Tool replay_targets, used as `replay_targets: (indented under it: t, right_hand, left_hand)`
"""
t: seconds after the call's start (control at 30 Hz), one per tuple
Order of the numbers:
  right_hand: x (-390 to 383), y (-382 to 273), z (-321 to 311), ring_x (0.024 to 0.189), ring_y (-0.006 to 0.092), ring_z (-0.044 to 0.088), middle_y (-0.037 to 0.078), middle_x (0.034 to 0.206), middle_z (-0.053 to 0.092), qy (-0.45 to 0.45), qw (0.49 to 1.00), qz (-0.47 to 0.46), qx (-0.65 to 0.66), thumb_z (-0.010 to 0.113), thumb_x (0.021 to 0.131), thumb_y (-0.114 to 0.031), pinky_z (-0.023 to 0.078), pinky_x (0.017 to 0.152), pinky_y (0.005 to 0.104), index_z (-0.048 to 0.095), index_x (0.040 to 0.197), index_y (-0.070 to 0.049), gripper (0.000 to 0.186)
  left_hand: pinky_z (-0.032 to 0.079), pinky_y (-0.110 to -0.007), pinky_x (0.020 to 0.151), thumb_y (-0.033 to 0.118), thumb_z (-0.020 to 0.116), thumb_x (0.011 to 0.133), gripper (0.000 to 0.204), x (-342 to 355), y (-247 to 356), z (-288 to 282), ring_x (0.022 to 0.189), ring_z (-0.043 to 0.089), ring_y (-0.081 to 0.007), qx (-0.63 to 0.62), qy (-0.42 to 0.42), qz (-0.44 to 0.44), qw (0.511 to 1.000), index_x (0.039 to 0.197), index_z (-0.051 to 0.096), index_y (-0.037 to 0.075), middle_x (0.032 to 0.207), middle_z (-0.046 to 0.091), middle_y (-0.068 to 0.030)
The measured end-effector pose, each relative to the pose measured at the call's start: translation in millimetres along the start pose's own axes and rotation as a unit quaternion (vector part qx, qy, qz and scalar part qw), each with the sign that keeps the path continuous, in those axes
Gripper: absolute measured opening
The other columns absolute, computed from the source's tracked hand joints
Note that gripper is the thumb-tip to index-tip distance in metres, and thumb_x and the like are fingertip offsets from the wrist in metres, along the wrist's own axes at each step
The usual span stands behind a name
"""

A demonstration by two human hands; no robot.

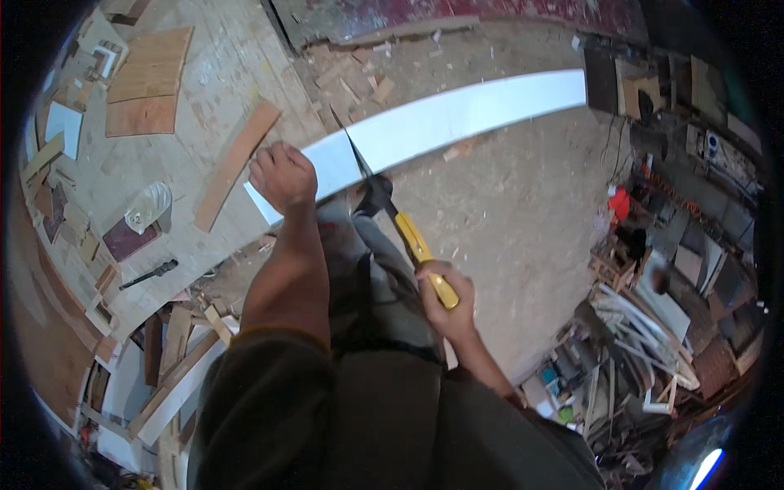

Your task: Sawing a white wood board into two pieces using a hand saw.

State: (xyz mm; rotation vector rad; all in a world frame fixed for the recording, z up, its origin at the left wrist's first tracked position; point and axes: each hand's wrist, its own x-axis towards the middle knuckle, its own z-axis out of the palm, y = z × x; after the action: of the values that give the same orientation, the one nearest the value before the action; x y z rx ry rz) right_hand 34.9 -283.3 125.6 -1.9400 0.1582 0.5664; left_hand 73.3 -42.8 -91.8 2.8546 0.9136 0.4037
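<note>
A long white board (465,110) reaches from the worktable out to the right over the floor. My left hand (283,175) is closed at the board's left end, pressing on it with curled fingers. My right hand (447,298) is wrapped round the lower end of the yellow handle of a handsaw (412,235). Its dark, narrow blade crosses the board a short way right of my left hand, with the tip pointing past the far edge. Whether the blade has cut into the board, I cannot make out.
On the worktable (220,82) lie a wood strip (237,163), brown wood panels (147,82), a clear plastic container (149,206) and a dark slim tool (149,274). Offcuts (175,359) are heaped at lower left. Scrap wood (645,327) piles up along the right.
</note>
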Motion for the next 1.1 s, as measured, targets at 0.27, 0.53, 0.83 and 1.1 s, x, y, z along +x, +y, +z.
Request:
replay_targets:
  t: [0.27,0.53,0.83,1.1]
  right_hand:
    - [29.3,-1.6,8.2,0.074,0.0107,0.065,0.007,0.085,0.07,-0.023,1.0,0.003,-0.01,0.065,0.092,0.002,0.05,0.067,0.0256,0.066,0.096,-0.002,0.006]
    - [-24.9,-7.0,-24.4,0.08,0.0106,0.069,0.008,0.088,0.073,-0.021,0.999,0.044,0.021,0.066,0.091,0.001,0.053,0.072,0.0251,0.071,0.1,-0.003,0.011]
    - [-38.8,-2.0,-29.5,0.076,0.0093,0.066,0.007,0.086,0.071,-0.026,1.0,0.009,-0.012,0.066,0.089,0.004,0.051,0.071,0.0239,0.07,0.095,-0.003,0.01]
    - [1.0,-5.2,1.0,0.073,0.0114,0.068,0.009,0.086,0.071,-0.008,1.0,0.009,-0.013,0.065,0.089,0.003,0.052,0.067,0.0261,0.068,0.101,-0.007,0.016]
  left_hand:
    - [0.043,-0.048,0.074,0.018,0.061,0.089,0.01,22.7,7.2,13.4,0.085,0.055,-0.0342,0.001,0.046,0.007,0.999,0.085,0.063,0.009,0.089,0.056,-0.0115]
    - [0.043,-0.048,0.076,0.018,0.06,0.09,0.01,23.6,3.0,7.2,0.085,0.055,-0.0333,-0.009,0.041,-0.009,0.999,0.085,0.064,0.011,0.089,0.056,-0.0105]
    - [0.044,-0.052,0.078,0.021,0.056,0.094,0.016,8.8,-5.9,18.5,0.094,0.057,-0.0369,0.018,-0.001,-0.012,1.0,0.094,0.067,0.008,0.093,0.059,-0.0139]
    - [0.044,-0.049,0.081,0.023,0.056,0.095,0.018,19.1,10.1,7.1,0.095,0.057,-0.0348,0.009,-0.007,-0.012,1.0,0.094,0.068,0.009,0.096,0.06,-0.012]
